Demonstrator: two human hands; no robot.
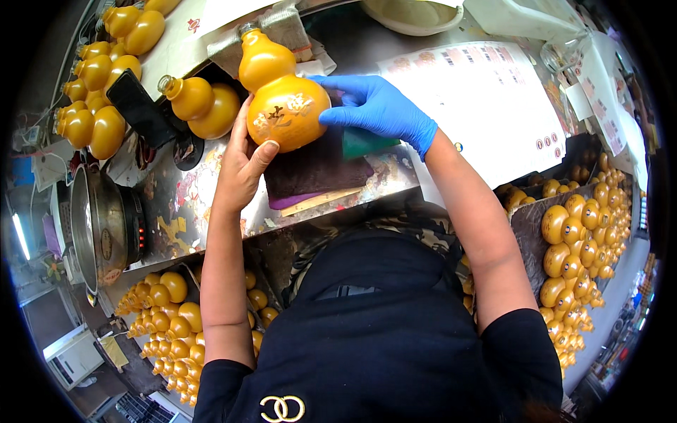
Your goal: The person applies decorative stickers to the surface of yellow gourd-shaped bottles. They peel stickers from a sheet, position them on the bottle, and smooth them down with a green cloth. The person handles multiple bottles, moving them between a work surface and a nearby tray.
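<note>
A yellow gourd-shaped bottle point(271, 74) with gold and dark markings on its lower bulb is held over the workbench, its neck tilted away from me. My bare left hand point(243, 166) grips the bottle's left side, thumb near its base. On its right side, my right hand point(374, 106), in a blue glove, closes with thumb and fingers against the bulb. Beneath the bottle lies a dark cloth pad point(310, 173). Another yellow gourd bottle point(204, 106) lies just left of my left hand, beside a dark phone point(137, 106) on a stand.
Printed sheets point(486, 106) cover the bench at the right. A pale bowl point(412, 15) stands at the back. At the left are a metal pan point(99, 225) on a cooker and several more gourd bottles point(95, 74). Crates of yellow bottles point(578, 240) flank me below.
</note>
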